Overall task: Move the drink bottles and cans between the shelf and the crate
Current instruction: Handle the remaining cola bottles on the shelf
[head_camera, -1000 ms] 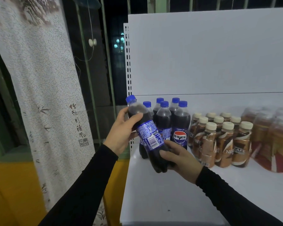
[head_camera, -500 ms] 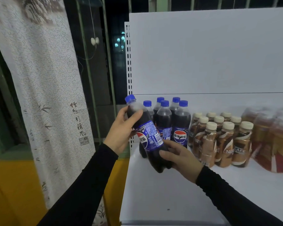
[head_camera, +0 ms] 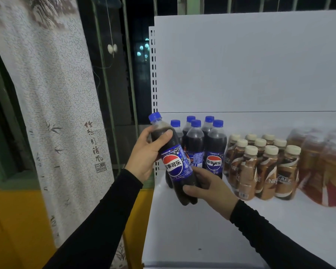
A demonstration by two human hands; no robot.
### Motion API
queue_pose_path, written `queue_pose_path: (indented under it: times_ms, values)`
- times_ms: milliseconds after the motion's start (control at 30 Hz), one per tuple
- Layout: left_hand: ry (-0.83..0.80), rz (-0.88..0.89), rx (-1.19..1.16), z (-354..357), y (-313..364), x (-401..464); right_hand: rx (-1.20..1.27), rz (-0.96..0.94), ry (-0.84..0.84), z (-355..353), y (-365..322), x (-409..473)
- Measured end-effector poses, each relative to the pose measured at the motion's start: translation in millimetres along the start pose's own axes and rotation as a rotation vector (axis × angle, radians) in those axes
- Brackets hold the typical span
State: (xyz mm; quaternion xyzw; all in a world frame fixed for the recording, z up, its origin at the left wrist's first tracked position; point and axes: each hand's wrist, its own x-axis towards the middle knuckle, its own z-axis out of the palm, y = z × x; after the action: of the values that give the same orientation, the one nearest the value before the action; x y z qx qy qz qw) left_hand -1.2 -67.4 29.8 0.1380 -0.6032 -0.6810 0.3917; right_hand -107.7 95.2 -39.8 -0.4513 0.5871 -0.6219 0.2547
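I hold a dark cola bottle [head_camera: 175, 166] with a blue cap and blue label, tilted, its cap leaning up to the left, just above the left end of the white shelf [head_camera: 202, 233]. My left hand [head_camera: 145, 156] grips its upper part below the neck. My right hand [head_camera: 208, 188] grips its base from the right. The label's round logo faces me. Behind it stand several more cola bottles [head_camera: 214, 150] with blue caps at the back left of the shelf. To their right stand several brown coffee bottles [head_camera: 266, 171] with cream caps. No crate is in view.
Shrink-wrapped packs of amber drink bottles [head_camera: 322, 166] fill the shelf's right end. The white back panel [head_camera: 250, 65] rises behind, with a perforated upright [head_camera: 153, 74] at its left edge. A patterned curtain [head_camera: 52, 105] hangs left of the shelf over a yellow wall [head_camera: 14, 230].
The bottle has turned about its long axis between my hands: the barcode side faced me before, now the round logo does. Both hands stay roughly in place.
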Motion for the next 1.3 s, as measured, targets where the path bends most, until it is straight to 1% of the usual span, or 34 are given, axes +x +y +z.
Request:
queue_pose_path:
  times_ms: [100,200,267,367,400,467,567,733,867,933,1033,1100,1200,1300]
  values:
    - [-0.051,-0.048,-0.054,-1.2,2.8,-1.5,0.156,0.073,-0.032,-3.4,3.1,-0.4]
    - [-0.044,-0.06,-0.098,-2.0,2.8,-2.1,0.222,0.128,-0.063,-4.2,3.1,-0.8]
    - [-0.01,-0.041,-0.093,-1.9,0.3,-2.3,0.161,0.114,-0.088,-2.7,0.5,-1.4]
    - [0.03,0.018,-0.039,-1.0,-2.0,-2.9,-0.088,0.032,-0.095,1.8,-5.2,-1.5]
    - [0.037,0.038,-0.019,-0.5,-1.8,-3.0,-0.128,0.014,-0.074,2.2,-4.6,-0.3]
    - [0.04,0.057,0.011,0.7,-0.8,-3.4,-0.133,-0.013,-0.027,1.7,-1.8,1.3]
    - [0.017,0.061,0.043,0.7,1.2,-3.1,0.013,0.002,-0.004,-0.3,-0.7,1.2]
    - [-0.054,-0.003,-0.013,-3.7,5.1,-1.1,0.271,0.117,-0.055,-3.1,-0.9,0.0]
    - [-0.037,0.015,-0.006,-5.2,3.6,-2.2,0.36,0.14,-0.052,-2.5,1.5,1.2]
    - [-0.008,0.041,-0.011,-6.3,2.6,-2.8,0.324,0.119,-0.071,-2.7,0.2,0.3]
    - [0.04,0.1,0.026,-5.4,2.9,-2.6,0.06,0.024,-0.111,-0.5,-6.8,-0.8]
    - [0.066,0.124,0.049,-3.7,3.1,-3.4,-0.042,-0.023,-0.116,2.2,-8.6,0.3]
    - [0.072,0.141,0.075,-3.7,3.8,-6.3,-0.043,-0.051,-0.084,6.3,-6.2,2.4]
    - [0.026,0.143,0.162,-7.2,3.9,-10.6,-0.006,-0.054,-0.064,10.0,-5.3,5.1]
